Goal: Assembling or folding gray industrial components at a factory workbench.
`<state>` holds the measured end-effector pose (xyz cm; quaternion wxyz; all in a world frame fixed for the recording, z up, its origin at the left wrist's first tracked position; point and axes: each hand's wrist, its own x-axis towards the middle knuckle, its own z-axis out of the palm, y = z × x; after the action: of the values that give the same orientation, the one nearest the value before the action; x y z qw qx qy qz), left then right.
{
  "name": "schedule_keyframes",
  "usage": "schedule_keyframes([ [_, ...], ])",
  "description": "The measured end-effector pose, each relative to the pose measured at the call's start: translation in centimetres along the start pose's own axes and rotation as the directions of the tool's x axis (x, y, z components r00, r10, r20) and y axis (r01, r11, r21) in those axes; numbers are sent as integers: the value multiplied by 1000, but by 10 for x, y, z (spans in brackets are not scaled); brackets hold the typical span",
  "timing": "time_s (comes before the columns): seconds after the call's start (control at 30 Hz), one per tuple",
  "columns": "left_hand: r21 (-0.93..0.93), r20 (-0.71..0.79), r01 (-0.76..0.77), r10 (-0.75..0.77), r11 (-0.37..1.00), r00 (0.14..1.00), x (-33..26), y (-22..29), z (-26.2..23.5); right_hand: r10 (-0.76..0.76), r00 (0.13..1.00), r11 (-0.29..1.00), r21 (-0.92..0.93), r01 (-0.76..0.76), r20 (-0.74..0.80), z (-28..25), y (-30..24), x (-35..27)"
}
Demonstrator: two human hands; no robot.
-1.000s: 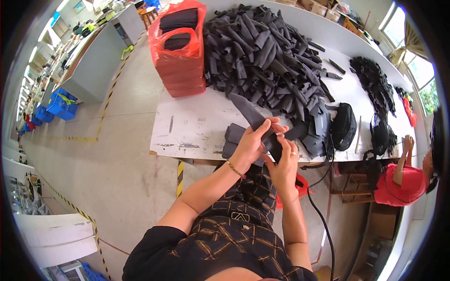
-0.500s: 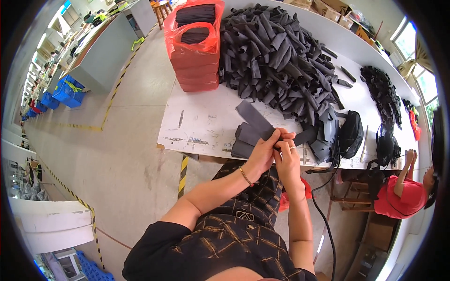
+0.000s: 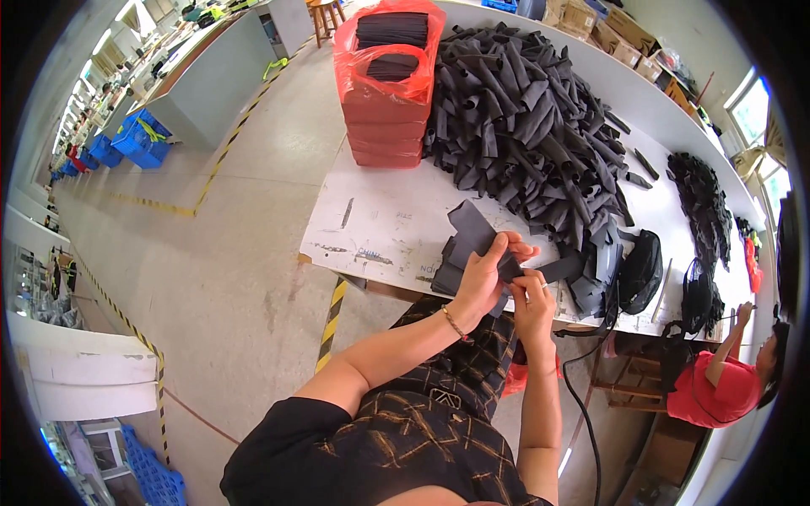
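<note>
Both my hands are up at the front edge of the white table, close together. My left hand (image 3: 489, 274) is closed on a dark grey fabric piece (image 3: 510, 268), with its thumb on top. My right hand (image 3: 533, 299) pinches the near end of that piece between thumb and fingers. A flat dark grey strip (image 3: 471, 223) sticks out beyond my left hand; whether it belongs to the held piece I cannot tell. Under and beside that hand lies a stack of flat dark grey pieces (image 3: 447, 274). Another dark strip (image 3: 558, 269) reaches from behind my right fingers toward further flat pieces (image 3: 592, 282).
A large heap of rolled dark pieces (image 3: 531, 118) covers the table's far side. Left of it stands a red plastic bag (image 3: 384, 139) of stacked dark pieces. At right are a black pouch-like item (image 3: 641, 270), a hanging black cable (image 3: 582, 405) and a seated person in red (image 3: 717, 388).
My hands have drawn slightly apart, showing more of the dark fabric piece between them. The whole view has shifted, so the table sits farther right and a little lower.
</note>
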<state>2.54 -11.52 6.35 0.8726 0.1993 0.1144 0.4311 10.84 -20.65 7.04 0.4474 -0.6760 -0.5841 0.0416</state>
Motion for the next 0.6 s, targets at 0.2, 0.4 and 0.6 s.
schedule_keyframes([
  [0.2, -61, 21, -4, 5, 998, 1000, -5, -3, 2, -47, 999, 999, 6, 47, -3, 1, -3, 6],
  [0.4, -44, -7, 19, -19, 999, 1000, -4, -2, 1, -15, 1000, 1000, 9, 15, 16, 2, -3, 7],
  [0.6, 35, -16, 0, 0, 999, 1000, 9, 7, -5, 477, 879, 758, 494, -426, 26, 20, -10, 11],
])
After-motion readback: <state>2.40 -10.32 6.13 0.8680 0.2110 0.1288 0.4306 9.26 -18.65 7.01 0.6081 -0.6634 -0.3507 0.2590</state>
